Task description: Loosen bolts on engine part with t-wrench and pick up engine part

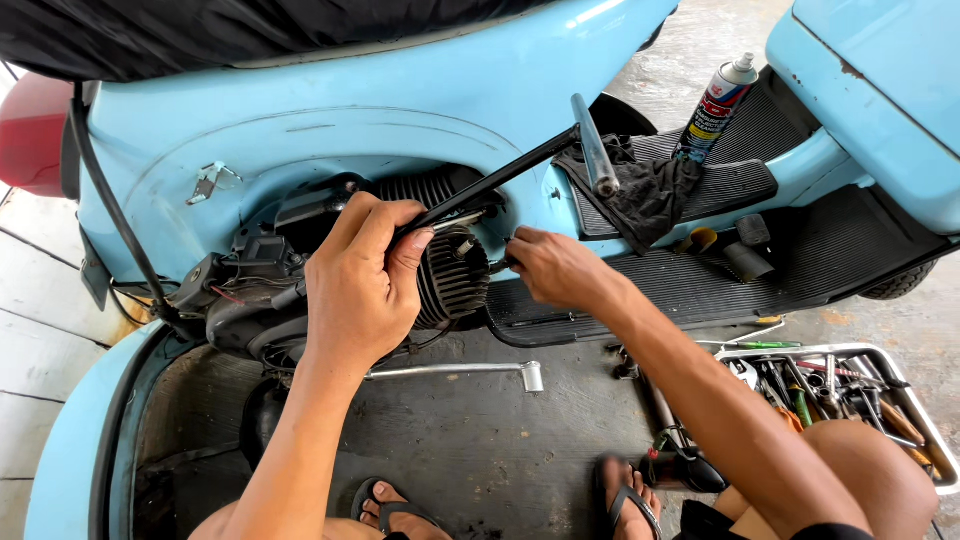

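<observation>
Fingers (395, 235) of the left hand (360, 280) clench a black bar (500, 180) above the finned engine cylinder (450, 275); the right hand (555, 268) pinches a small tool (497, 266) beside it, on the pale-blue scooter (420, 100). Tool tray (935, 440) sits right.

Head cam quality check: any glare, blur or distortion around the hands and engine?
Head view: soft daylight, no harsh shadows; mild sheen on the blue scooter panel. Left hand, right hand and engine fins are sharp. The engine bay behind is dark, detail lost. Wide-angle bending shows at the frame edges.
</observation>
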